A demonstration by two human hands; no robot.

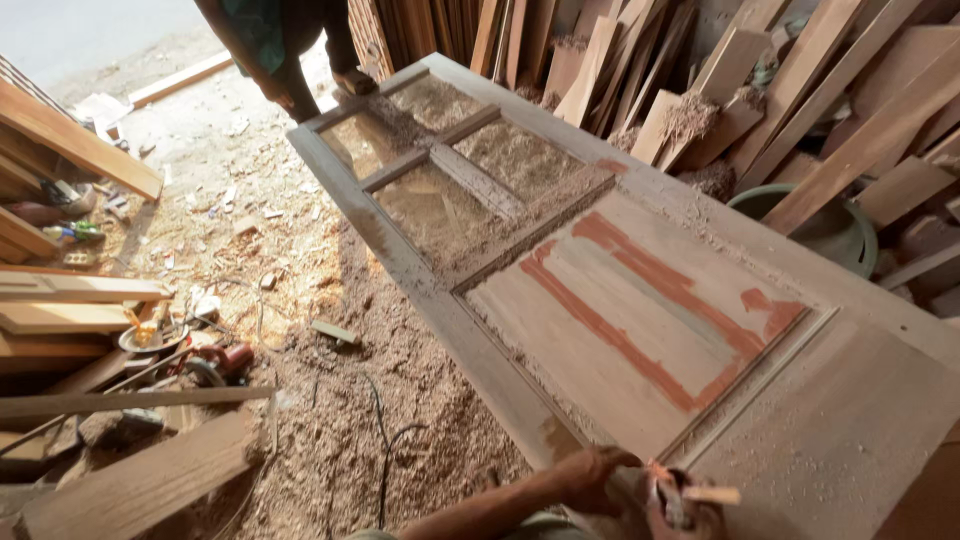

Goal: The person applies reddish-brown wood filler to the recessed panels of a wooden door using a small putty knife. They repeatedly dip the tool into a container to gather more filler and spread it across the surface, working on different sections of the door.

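We have our left hand [590, 475] resting on the near edge of the wooden door [640, 300], its fingers curled; our right hand [690, 505] grips a small tool [665, 495], kind unclear. Loose sawdust [400, 400] could foul the filler-streaked panel, or the tool could slip.

Pale brown wooden panelled door [640, 330] as landmark: grey-tan frame, dusted beige. Raised centre panel of door [640, 310]: light tan, with a broken rectangle of reddish-orange filler streaks. Upper openings of door: speckled yellow-beige sawdust showing through. Left of door: sawdust-covered floor [330, 400] in mottled tan-brown, red-and-black power tool [222, 362], black cable [385, 450]. Right of door: dull green round basin [830, 230], orange-brown stacked planks [820, 90].
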